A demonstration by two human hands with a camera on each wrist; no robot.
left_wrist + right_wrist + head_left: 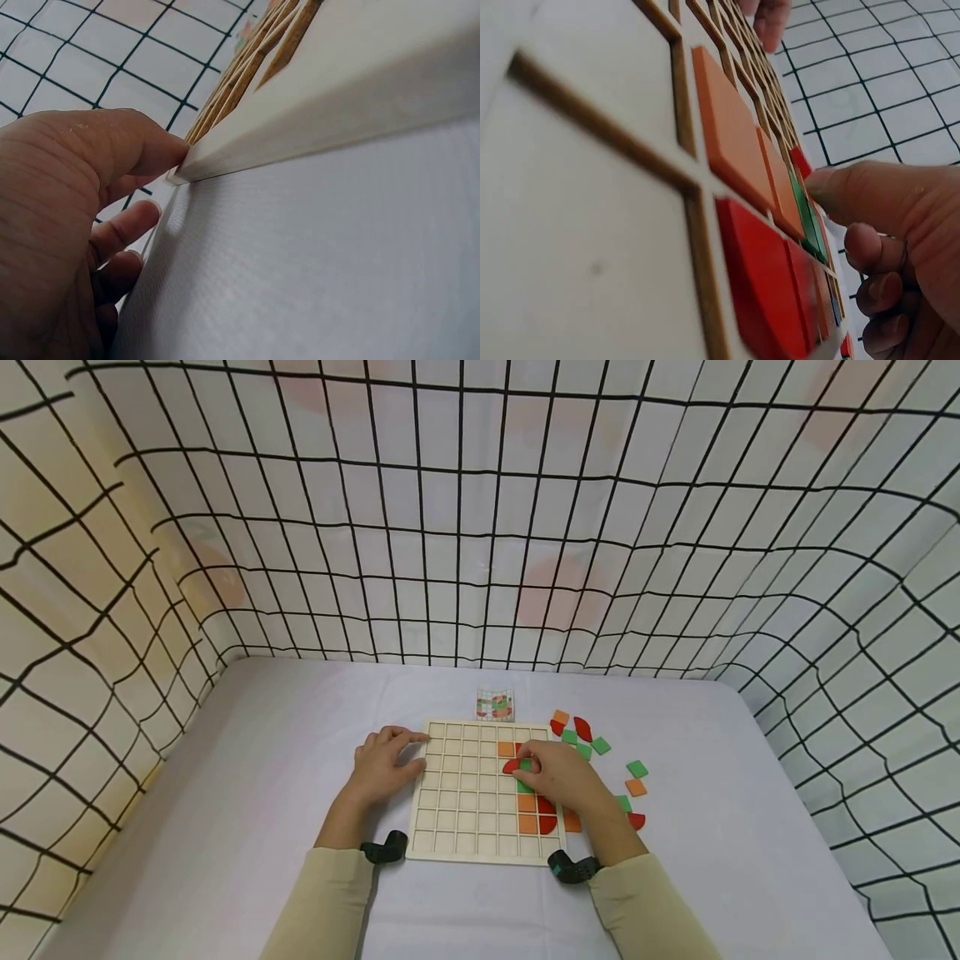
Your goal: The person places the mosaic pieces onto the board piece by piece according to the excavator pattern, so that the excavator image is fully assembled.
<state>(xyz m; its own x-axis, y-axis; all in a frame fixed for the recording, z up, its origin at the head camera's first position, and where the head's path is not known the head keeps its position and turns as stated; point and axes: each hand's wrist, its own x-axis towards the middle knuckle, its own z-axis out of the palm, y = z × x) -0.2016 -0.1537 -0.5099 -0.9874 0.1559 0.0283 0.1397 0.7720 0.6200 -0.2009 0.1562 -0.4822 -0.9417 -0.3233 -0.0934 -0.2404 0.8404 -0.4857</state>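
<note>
A pale wooden grid board [465, 793] lies on the white-covered table. My left hand [382, 766] rests by its left edge, with the thumb [154, 150] touching the rim and the other fingers loosely bent. Over the board's right side, my right hand [558, 772] pinches a red curved piece [511, 767] between thumb and forefinger; their grip is partly hidden. Beside it, green pieces [525, 786] lie in the cells. Orange squares [527, 803] and red rounded pieces [547, 825] fill cells lower down. Another orange square [506, 749] sits in an upper cell.
Loose green [637, 768], orange [636, 787] and red pieces [582, 728] lie scattered right of the board. A small pattern card [495, 704] stands behind the board's top edge. A black wire grid [465, 535] surrounds the table at back and sides.
</note>
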